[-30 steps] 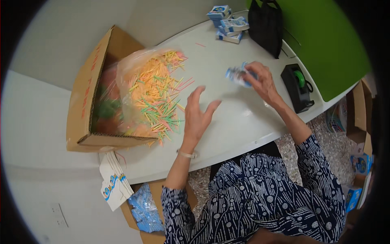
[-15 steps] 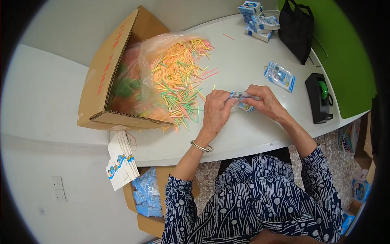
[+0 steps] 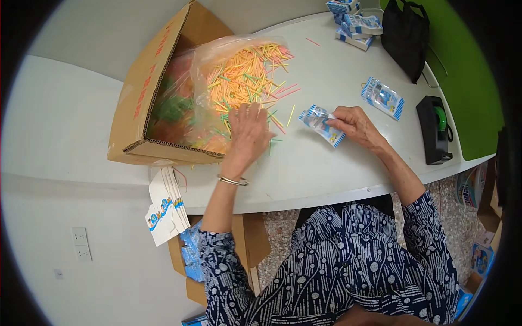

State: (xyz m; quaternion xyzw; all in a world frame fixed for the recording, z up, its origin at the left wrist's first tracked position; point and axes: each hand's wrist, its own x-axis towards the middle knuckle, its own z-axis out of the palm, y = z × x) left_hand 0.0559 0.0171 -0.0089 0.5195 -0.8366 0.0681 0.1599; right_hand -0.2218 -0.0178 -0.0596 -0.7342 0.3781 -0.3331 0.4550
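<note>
My left hand (image 3: 248,133), with a metal bangle (image 3: 232,180) at its wrist, reaches over the near part of a heap of thin coloured sticks (image 3: 239,84). Its fingers are somewhat apart and their tips touch the heap. Orange, yellow, green and pink sticks spill from a clear plastic liner (image 3: 204,65) in a cardboard box (image 3: 136,98) lying on its side. Between the thumb and fingers of my right hand (image 3: 359,129) is a small blue-and-white plastic packet (image 3: 321,124), held above the white table (image 3: 310,174). What the packet holds is unclear.
Another plastic packet (image 3: 383,98) lies near a black tape dispenser (image 3: 432,130). Small blue-and-white boxes (image 3: 356,33) and a black bag (image 3: 405,41) stand at the back right. Folded cartons (image 3: 168,209) hang at the left edge, above an open box of blue packets (image 3: 193,252).
My left hand has let go of the packet and moved left onto the stick heap. My right hand keeps the packet, which now shows more fully. The view has shifted slightly.
</note>
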